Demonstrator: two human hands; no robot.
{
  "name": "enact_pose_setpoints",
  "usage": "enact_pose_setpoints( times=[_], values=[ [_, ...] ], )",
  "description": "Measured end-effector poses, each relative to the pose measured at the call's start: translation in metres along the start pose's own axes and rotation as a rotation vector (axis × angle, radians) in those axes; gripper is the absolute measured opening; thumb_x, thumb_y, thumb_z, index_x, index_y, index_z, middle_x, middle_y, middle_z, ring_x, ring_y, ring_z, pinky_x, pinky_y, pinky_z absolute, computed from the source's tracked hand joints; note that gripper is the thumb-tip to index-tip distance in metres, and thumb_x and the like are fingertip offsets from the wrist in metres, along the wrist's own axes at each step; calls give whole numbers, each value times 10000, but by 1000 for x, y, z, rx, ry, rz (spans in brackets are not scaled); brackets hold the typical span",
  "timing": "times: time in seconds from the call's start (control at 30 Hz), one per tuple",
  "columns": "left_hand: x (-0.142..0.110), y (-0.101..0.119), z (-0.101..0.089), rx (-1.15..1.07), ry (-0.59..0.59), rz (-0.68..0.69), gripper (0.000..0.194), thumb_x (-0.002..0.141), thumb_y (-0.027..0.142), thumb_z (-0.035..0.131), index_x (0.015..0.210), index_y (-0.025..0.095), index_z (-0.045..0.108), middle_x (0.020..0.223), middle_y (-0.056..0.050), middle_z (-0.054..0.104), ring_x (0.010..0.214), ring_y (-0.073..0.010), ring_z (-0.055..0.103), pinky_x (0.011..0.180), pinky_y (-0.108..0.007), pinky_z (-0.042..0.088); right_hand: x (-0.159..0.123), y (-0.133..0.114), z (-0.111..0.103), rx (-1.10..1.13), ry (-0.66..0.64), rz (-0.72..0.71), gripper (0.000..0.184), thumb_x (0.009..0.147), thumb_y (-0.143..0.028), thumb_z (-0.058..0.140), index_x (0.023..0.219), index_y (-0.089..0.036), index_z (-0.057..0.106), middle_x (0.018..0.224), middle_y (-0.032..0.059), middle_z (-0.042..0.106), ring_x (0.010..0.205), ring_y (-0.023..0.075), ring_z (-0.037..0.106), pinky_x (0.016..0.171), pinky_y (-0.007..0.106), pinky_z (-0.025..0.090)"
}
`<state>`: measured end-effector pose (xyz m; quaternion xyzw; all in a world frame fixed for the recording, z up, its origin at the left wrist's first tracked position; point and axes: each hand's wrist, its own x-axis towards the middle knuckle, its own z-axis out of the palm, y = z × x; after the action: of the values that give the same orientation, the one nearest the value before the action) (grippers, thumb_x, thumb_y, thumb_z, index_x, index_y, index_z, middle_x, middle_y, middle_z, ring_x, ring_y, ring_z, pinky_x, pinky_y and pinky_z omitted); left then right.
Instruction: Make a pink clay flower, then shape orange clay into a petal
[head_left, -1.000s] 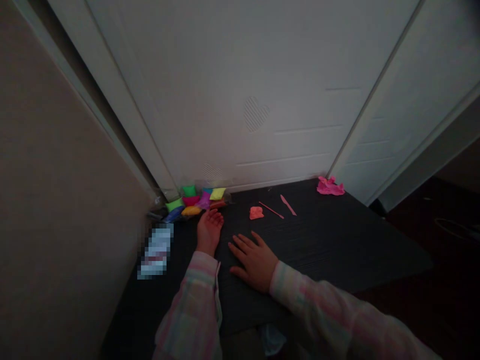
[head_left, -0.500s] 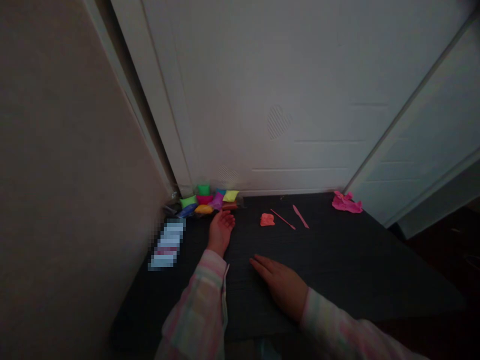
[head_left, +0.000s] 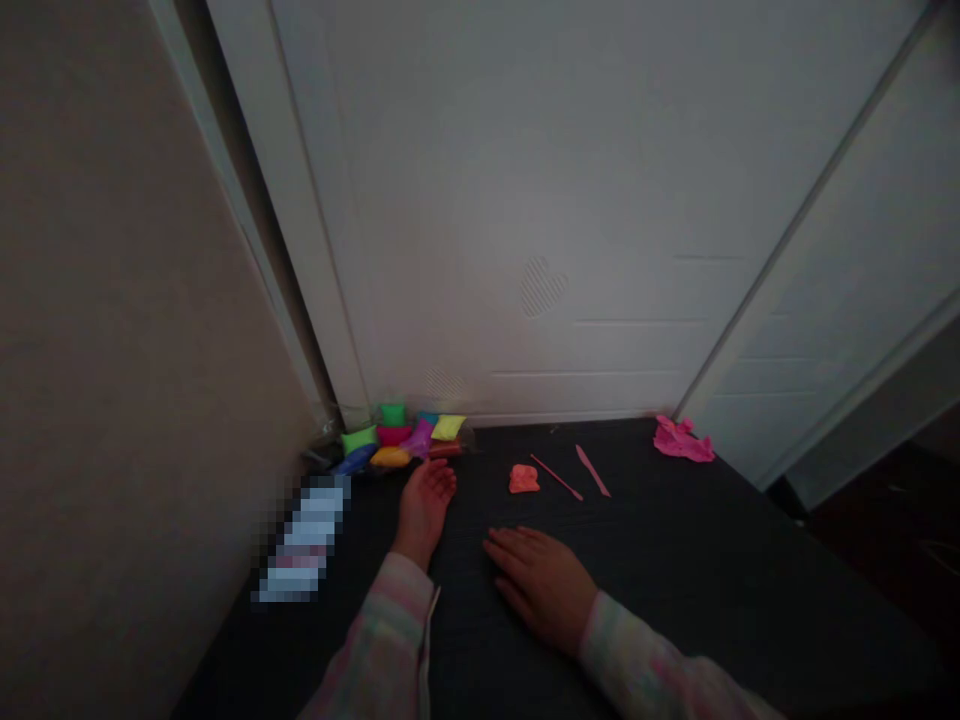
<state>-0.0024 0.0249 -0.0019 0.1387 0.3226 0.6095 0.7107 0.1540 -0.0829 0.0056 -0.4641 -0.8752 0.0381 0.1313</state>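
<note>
The left hand [head_left: 426, 510] lies near the back of the dark table [head_left: 712, 570], palm turned upward and sideways, open with its fingers loosely curled. Just ahead of its fingertips sits a heap of small clay packets [head_left: 394, 435] in clear wrapping; in this dim light I can't tell whether the fingers touch them. Among them are a yellow packet [head_left: 448, 428], a purple packet [head_left: 420, 438], an amber packet [head_left: 391, 457] and a blue packet [head_left: 355, 459]. The heap fills the back left corner, so it stands between this hand and the white panel [head_left: 600, 150] that rises along the table's rear edge, embossed with a striped heart [head_left: 542, 287].

The right hand [head_left: 544, 585] is palm down, open, its fingers extended toward the left hand and lying together. Beyond it is a flattened orange clay lump [head_left: 524, 479], with a thin pink stick tool [head_left: 556, 477] just to its right and a pink knife-shaped tool [head_left: 592, 471] next along. Farther right, a crumpled bright pink piece [head_left: 682, 440] lies at the back right corner, by the panel's foot.

On the left, a pixelated pale item [head_left: 304, 545] lies between the left forearm and the beige wall [head_left: 112, 350], which closes off that side. Plaid sleeves [head_left: 382, 630] cover both forearms.
</note>
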Motion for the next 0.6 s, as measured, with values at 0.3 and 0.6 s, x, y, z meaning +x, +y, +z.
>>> enact_pose_setpoints(
  times=[0.3,0.6],
  values=[
    [1,0,1,22,-13,-8,218,740,170,401,645,87,578,548,-51,578,532,-108,555,525,-226,442,-9,51,-9,-147,97,183,411,810,-319,310,1180,-157,389,1234,80,405,1157,205,315,978,452,136],
    [0,0,1,24,-4,-9,228,741,169,396,635,88,580,531,-47,572,517,-106,550,509,-219,439,-5,2,-5,86,-64,-84,424,806,-379,304,1199,-226,343,1219,9,434,1107,126,382,968,328,225]
  ],
)
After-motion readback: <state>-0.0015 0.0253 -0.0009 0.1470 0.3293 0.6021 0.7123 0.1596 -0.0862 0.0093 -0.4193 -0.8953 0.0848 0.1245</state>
